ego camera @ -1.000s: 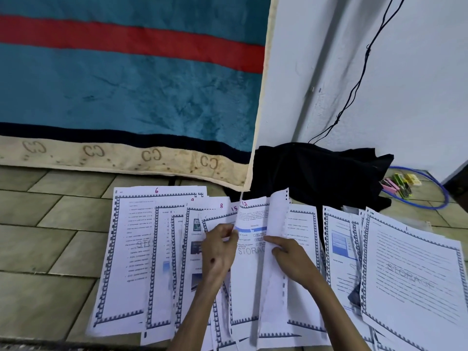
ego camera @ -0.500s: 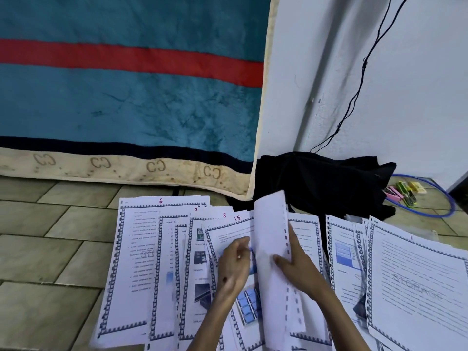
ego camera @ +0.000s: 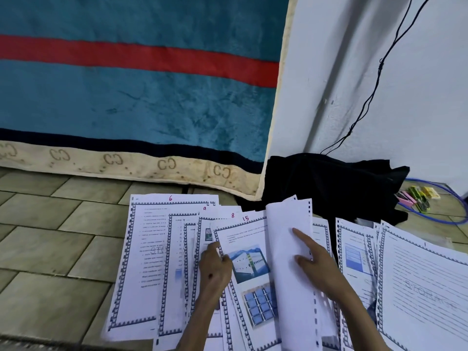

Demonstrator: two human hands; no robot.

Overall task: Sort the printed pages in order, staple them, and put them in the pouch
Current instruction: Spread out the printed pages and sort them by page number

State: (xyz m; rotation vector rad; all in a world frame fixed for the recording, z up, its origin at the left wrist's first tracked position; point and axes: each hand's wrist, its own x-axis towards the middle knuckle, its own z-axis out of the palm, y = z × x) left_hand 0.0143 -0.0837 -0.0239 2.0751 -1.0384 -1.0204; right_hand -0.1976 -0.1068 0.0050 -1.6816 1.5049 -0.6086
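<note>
White printed pages with blue patterned borders [ego camera: 149,249] lie fanned across the tiled floor [ego camera: 45,249], hand-numbered in pink. The left hand [ego camera: 215,268] pinches the left edge of the page marked 15 [ego camera: 250,262]. The right hand [ego camera: 316,262], fingers spread and forefinger extended, presses the blank back of a turned-over sheet [ego camera: 288,249] just beside it.

White pages [ego camera: 415,282] with blue borders; teal blanket [ego camera: 126,102] with red stripe
</note>
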